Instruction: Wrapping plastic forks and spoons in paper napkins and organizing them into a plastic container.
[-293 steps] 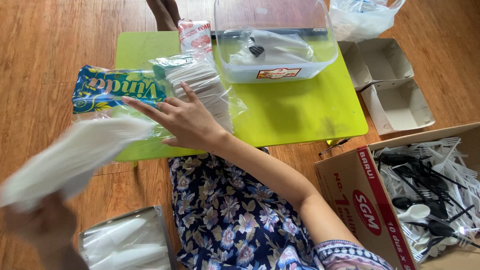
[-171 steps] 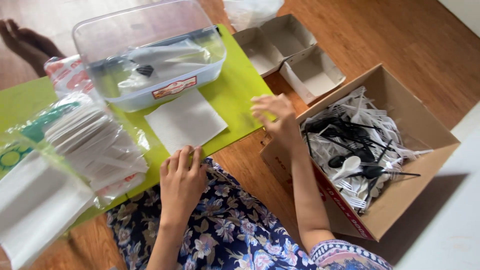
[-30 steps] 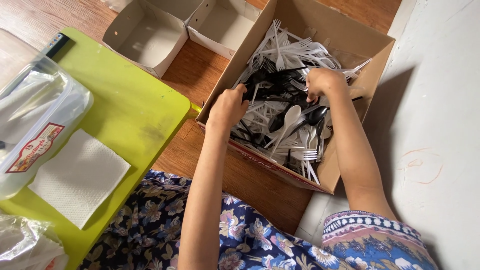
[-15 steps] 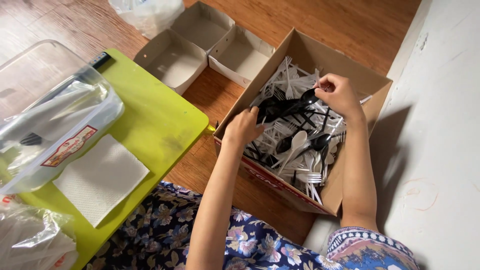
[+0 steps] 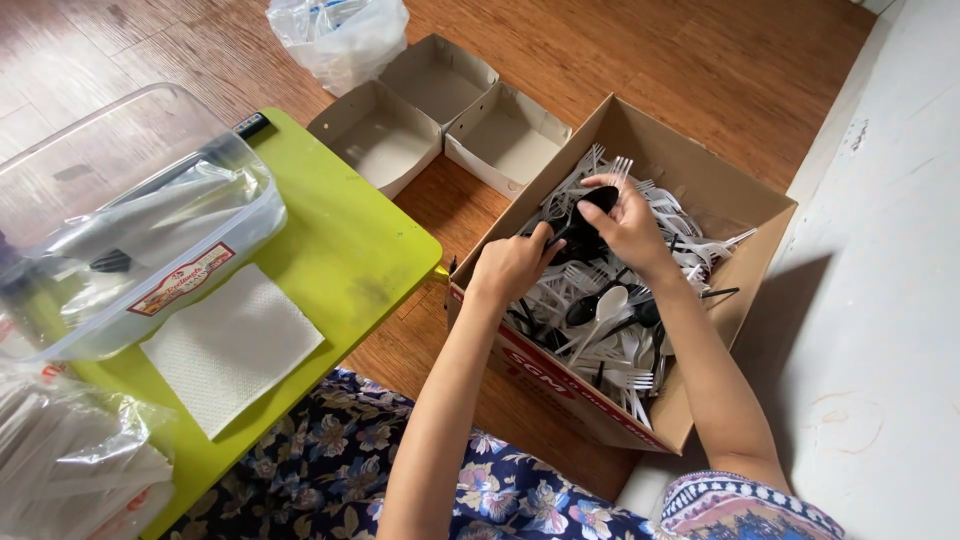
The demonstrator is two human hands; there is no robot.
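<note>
A cardboard box (image 5: 735, 285) on the wooden floor holds a heap of several white and black plastic forks and spoons. Both hands reach into it. My right hand (image 5: 630, 225) holds a black plastic spoon (image 5: 598, 200) by its bowl above the heap. My left hand (image 5: 510, 265) grips the same spoon's handle end, fingers closed near the box's left wall. A white spoon (image 5: 607, 305) lies on top of the pile just below my hands.
A lime green low table (image 5: 345, 245) stands at left with a white napkin (image 5: 230, 345), a clear plastic lidded container (image 5: 130, 235) and a bag of napkins (image 5: 65, 465). Empty cardboard trays (image 5: 440, 125) and a plastic bag (image 5: 340, 35) lie on the floor beyond.
My hands left the napkins on the table and went into the cutlery box. In the last second they lifted a black spoon out of the pile and brought it between them.
</note>
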